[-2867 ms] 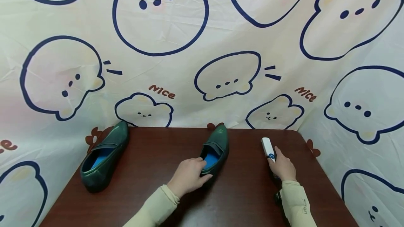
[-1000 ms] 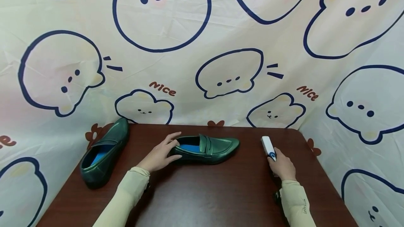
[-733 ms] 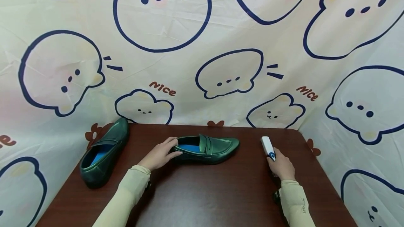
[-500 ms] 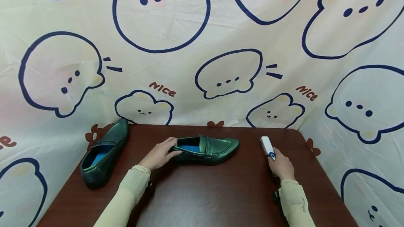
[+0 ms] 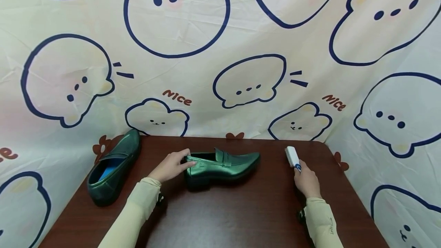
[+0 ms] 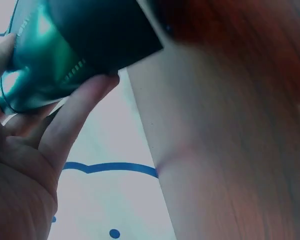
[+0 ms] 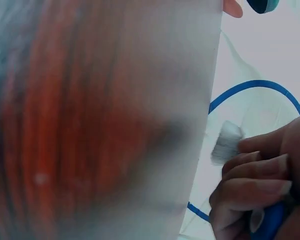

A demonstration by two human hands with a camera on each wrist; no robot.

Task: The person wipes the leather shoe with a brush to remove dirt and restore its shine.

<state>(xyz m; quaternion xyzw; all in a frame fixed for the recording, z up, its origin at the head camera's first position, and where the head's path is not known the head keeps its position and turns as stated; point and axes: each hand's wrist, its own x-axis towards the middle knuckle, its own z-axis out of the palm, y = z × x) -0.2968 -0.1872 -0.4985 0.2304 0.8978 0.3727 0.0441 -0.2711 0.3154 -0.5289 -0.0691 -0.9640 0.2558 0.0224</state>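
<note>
A dark green loafer (image 5: pixel 220 167) lies crosswise at mid-table in the head view, toe to the right, its near side turned toward me. My left hand (image 5: pixel 169 167) grips it at the heel, thumb on the near side and fingers behind. In the left wrist view the heel block of the loafer (image 6: pixel 50 60) shows close up, fingers wrapped about its back. My right hand (image 5: pixel 306 181) holds a white-and-blue brush (image 5: pixel 293 157) to the right of the shoe, apart from it. The right wrist view shows pale bristles on the brush (image 7: pixel 227 142) and curled fingers around its blue handle.
A second green loafer (image 5: pixel 115 173) with a blue insole stands at the table's left edge, toe toward the back. The brown table (image 5: pixel 241 217) meets a cartoon-print cloth (image 5: pixel 193 79) behind and at both sides.
Earlier the held loafer pointed away from me; the left hand has swung its toe rightward. Since half a second ago it has tipped, hiding the insole. The brush has turned slightly in the right hand.
</note>
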